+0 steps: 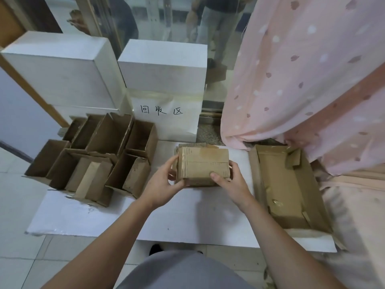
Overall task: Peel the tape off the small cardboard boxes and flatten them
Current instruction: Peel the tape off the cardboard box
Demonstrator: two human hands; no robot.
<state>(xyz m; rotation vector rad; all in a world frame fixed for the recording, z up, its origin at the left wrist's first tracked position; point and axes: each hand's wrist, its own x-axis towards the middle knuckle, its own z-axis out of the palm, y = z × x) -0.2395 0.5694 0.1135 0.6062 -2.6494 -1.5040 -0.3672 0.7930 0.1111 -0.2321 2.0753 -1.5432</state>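
Held box: a small cardboard box point(203, 166) sits between both hands at the middle of the white surface point(125, 217), its taped top face turned up toward the person, probably so the seam can be read before peeling.
Left grip: the left hand point(161, 187) is clamped on the box's left end, fingers curled round the edge, thumb along the near side, steadying it.
Right grip: the right hand point(231, 182) is wrapped round the right end, thumb pressed flat on the top face; it may be feeling for a tape edge, though the tape is too glossy and faint to make out.
Waiting stock: a cluster of open boxes point(98, 155) stands to the left, within reach.
Tray: a shallow cardboard tray point(287, 188) lies to the right, perhaps for flattened pieces.
Sign: a handwritten paper label point(164, 113) hangs behind.
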